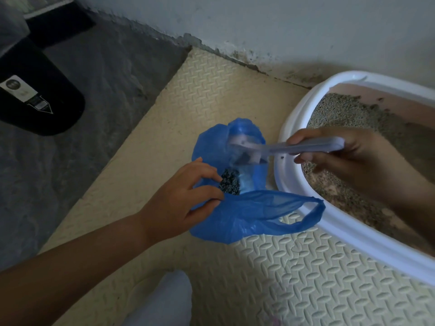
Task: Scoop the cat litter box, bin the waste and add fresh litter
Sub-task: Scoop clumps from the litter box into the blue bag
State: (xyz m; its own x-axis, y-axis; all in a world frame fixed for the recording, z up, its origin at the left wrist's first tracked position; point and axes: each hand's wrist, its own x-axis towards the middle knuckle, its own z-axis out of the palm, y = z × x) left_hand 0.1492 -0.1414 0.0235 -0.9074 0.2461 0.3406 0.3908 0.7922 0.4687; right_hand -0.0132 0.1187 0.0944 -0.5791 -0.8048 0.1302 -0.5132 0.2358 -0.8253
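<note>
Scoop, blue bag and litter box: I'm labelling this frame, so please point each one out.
scoop (276, 151), head view, on the handle's neck just outside the bag.
blue bag (249, 215), head view, on its near wall below the opening.
litter box (353, 234), head view, on its white near rim.

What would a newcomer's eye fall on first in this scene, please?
The bright blue plastic bag lies mid-frame on the cream foam mat, its mouth held open by the left hand, a dark clump of waste inside. The right hand grips a pale scoop tipped into the bag, beside the white litter box at right.
</note>
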